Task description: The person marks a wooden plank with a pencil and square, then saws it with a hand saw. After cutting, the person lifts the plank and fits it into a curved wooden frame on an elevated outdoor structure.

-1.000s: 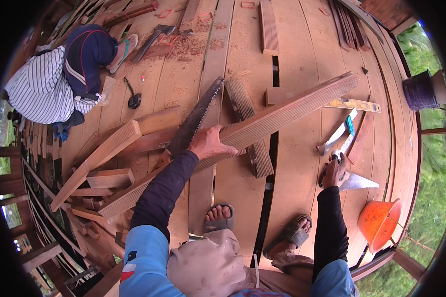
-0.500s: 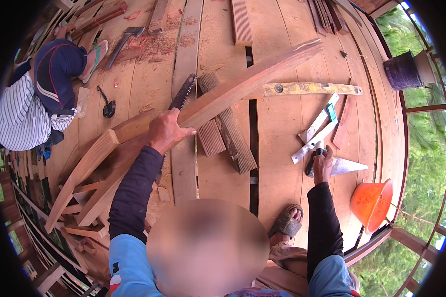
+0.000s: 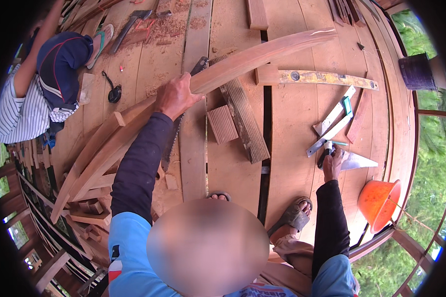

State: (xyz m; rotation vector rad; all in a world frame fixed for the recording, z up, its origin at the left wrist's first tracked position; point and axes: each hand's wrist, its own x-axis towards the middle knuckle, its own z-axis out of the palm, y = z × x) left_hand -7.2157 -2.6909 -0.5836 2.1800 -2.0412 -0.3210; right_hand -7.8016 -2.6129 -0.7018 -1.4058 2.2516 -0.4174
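My left hand [image 3: 176,98] is closed over a long curved wooden beam [image 3: 252,57] lying at a slant across the floor. Beneath the beam, partly hidden, lies a long saw with a dark toothed blade [image 3: 170,143]. Rough wood blocks [image 3: 245,121] sit just right of it. My right hand [image 3: 333,164] is curled at the black handle of a handsaw [image 3: 359,161], whose blade points right. A thin teal stick [image 3: 339,143] lies by its fingers. Above that hand, a metal try square [image 3: 332,132] rests near a yellow spirit level [image 3: 327,78].
Another person in dark trousers [image 3: 59,69] sits at the left, near a hatchet [image 3: 129,30] and a tape measure [image 3: 114,93]. An orange bucket [image 3: 374,205] stands at the right edge. Curved timbers [image 3: 82,178] pile up at lower left. Dark gaps [image 3: 267,109] run between floorboards.
The view has shifted slightly. The curved beam's lower end has swung closer to the neighbouring timber, with my left hand still on it. The other person's bare arm has come into view.
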